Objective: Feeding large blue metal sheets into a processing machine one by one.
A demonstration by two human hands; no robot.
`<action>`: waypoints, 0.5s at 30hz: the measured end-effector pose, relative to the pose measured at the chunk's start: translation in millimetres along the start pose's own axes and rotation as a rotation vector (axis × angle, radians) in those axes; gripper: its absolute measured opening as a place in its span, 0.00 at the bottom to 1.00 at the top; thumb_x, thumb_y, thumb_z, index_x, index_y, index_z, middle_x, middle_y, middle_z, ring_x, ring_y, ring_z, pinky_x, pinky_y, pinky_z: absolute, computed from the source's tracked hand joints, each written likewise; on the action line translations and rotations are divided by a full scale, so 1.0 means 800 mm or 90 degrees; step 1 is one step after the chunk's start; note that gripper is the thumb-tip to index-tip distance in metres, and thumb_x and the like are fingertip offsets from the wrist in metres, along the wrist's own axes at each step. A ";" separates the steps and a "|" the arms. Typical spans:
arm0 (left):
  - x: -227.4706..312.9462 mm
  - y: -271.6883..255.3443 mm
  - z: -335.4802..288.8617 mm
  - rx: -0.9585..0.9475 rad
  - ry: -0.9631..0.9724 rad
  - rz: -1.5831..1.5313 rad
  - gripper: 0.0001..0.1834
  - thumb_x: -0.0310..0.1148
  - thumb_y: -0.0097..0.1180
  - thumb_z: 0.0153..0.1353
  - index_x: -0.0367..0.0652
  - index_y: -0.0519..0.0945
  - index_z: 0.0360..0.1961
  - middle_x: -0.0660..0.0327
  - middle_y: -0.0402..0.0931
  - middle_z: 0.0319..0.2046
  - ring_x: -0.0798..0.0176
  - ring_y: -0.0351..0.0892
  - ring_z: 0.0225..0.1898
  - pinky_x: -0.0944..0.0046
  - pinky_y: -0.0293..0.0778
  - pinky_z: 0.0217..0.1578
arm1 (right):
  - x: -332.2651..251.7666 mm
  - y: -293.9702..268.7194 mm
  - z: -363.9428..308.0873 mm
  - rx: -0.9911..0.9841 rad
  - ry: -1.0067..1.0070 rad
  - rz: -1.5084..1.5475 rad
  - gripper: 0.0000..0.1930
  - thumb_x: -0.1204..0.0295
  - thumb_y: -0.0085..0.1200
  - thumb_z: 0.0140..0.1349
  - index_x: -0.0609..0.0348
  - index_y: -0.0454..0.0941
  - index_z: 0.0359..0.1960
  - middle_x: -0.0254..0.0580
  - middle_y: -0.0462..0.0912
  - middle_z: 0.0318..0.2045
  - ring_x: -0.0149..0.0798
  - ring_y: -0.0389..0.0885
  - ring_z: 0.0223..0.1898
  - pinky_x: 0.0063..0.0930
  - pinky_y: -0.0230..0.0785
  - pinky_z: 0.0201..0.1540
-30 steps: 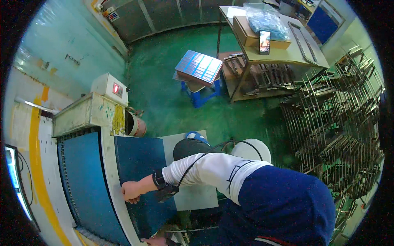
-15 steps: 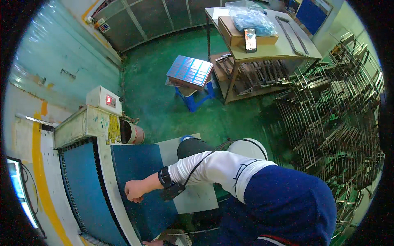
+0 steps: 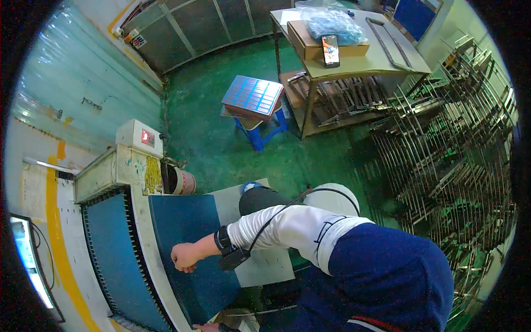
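Note:
My right hand [image 3: 187, 257], a dark band and small black device [image 3: 233, 253] at its wrist, is above a dark blue panel [image 3: 188, 218]. The fingers are curled in; whatever they may hold is hidden. Only a small part of my left hand [image 3: 208, 327] shows at the lower edge, by the panel's near corner. Most of its fingers are cut off from view. Along its left side the panel meets the pale frame of a machine [image 3: 145, 221]. Beyond that frame lies a blue conveyor belt [image 3: 114, 243] with dark toothed edges.
A control box [image 3: 139, 137] tops the machine, with a bucket [image 3: 182, 181] beside it. A blue stool [image 3: 259, 135] carries stacked printed plates [image 3: 251, 95]. Behind stands a table [image 3: 359, 65] with a carton and phone. Metal racks [image 3: 442, 149] crowd the right. A white-topped seat [image 3: 332, 200] is beside me.
My right hand has shifted very slightly to the right over the panel, fingers still curled. The view has tilted a little. My left hand looks much the same.

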State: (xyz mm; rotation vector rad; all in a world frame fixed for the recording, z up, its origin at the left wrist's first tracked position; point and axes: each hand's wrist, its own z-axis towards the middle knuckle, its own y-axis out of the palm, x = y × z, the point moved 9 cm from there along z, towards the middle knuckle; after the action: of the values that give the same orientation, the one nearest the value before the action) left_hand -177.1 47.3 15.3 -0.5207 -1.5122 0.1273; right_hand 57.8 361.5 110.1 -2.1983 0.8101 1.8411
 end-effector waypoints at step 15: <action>-0.075 -0.088 0.052 0.123 -0.155 -0.243 0.20 0.43 0.57 0.61 0.41 0.68 0.45 0.61 0.72 0.33 0.62 0.71 0.33 0.60 0.71 0.35 | 0.034 0.022 0.016 -0.015 -0.114 -0.653 0.12 0.63 0.49 0.53 0.57 0.80 0.26 0.50 0.81 0.27 0.54 0.80 0.33 0.46 0.72 0.36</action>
State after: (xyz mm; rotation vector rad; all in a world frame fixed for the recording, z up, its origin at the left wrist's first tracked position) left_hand -238.7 -28.5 -12.0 -0.0566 -1.7888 0.0389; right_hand 40.4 344.6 85.3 -1.8301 -0.3543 1.4272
